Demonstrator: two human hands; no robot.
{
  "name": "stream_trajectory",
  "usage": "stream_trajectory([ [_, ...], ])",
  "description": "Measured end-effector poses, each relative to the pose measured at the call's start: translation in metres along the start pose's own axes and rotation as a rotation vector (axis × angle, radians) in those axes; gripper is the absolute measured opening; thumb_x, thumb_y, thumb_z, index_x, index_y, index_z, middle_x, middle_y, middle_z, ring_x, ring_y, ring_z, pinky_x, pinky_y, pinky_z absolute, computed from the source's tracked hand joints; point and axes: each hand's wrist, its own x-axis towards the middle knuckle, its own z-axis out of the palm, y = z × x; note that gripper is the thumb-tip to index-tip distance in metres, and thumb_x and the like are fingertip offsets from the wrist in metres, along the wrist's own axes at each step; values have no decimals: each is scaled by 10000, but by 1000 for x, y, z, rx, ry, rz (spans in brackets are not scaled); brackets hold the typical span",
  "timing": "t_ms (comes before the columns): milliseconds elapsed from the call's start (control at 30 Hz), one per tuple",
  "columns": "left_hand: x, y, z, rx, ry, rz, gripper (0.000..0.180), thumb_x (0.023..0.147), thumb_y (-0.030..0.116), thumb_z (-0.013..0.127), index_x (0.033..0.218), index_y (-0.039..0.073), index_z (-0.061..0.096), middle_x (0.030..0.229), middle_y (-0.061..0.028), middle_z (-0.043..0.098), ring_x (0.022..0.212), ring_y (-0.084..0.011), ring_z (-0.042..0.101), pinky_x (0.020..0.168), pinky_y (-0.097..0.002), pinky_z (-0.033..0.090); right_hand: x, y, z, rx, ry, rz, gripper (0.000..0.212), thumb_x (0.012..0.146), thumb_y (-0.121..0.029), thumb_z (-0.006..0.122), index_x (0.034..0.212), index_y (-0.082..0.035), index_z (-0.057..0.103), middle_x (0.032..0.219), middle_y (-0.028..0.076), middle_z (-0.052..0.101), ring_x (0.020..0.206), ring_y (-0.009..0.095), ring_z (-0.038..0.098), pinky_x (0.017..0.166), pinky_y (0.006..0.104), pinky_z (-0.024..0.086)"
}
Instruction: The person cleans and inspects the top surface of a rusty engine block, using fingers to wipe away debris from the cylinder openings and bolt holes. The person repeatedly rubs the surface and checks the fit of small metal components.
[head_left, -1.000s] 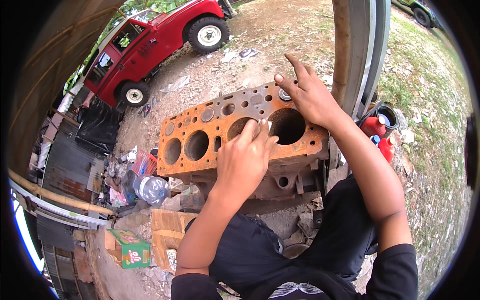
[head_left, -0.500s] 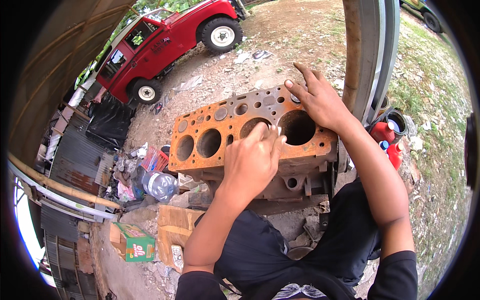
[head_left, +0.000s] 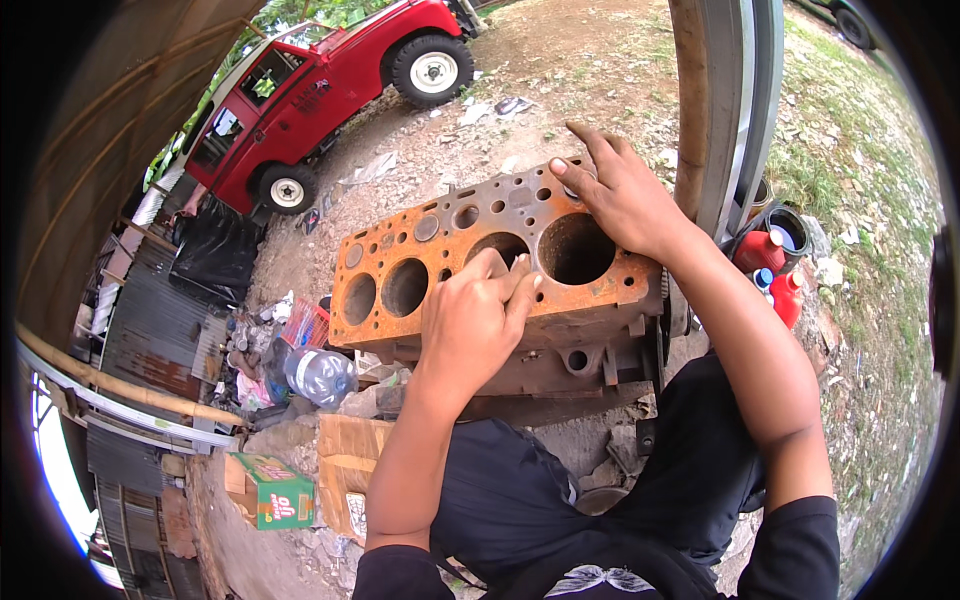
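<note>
A rusty engine block (head_left: 468, 322) stands before me, its flat, orange-brown top pierced by a row of large round bores and several smaller holes. My left hand (head_left: 472, 318) is over the near edge of that top, at the third bore from the left. Its fingers are curled in and the thumb lies close to them; whatever they may grip is hidden. At the far right corner, beyond the rightmost bore (head_left: 577, 249), my right hand (head_left: 622, 200) rests with its fingers apart. It partly covers a round plug there and holds nothing that I can see.
A post (head_left: 705, 120) rises just beyond the block's right end. Red bottles (head_left: 787, 298) and a black bucket (head_left: 787, 232) stand right of it. At left lie a large clear plastic bottle (head_left: 322, 374), a green carton (head_left: 272, 492) and scrap. A red off-road vehicle (head_left: 315, 100) is parked behind.
The whole view has shifted slightly, so the block appears a little further left. My left hand has slid a short way left along the top; my right hand stays at the same corner.
</note>
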Motion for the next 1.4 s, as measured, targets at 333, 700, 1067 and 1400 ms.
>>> stream_trajectory([
  [333,-3,-11,4,-175,280,21,313,949,61,827,1261,36,828,898,-98,686,758,-150,639,649,-320,532,1,2,0,-63,5,-32,785,1081,-590,589,1641,-56,453,1428,381,577,1341,521,614,1144,546,502],
  [700,18,-8,27,-112,170,174,267,970,31,766,1230,-13,811,842,-137,658,683,-248,641,667,-384,515,2,11,-1,-106,1,-167,732,1090,-540,594,1608,-32,491,1460,385,569,1357,526,581,1135,552,501],
  [1067,26,-6,34,-1,185,165,192,981,103,754,1136,24,834,873,-164,691,724,-347,704,672,-454,540,-2,8,-1,-62,32,-99,734,1097,-537,585,1612,-25,483,1444,361,600,1399,493,556,1153,535,491],
  [1400,26,-4,21,10,74,80,177,1002,172,732,1053,37,836,910,-160,706,790,-391,728,709,-498,582,-6,4,-5,-75,27,-60,729,1096,-527,590,1619,-32,477,1418,364,612,1384,502,563,1149,535,493],
])
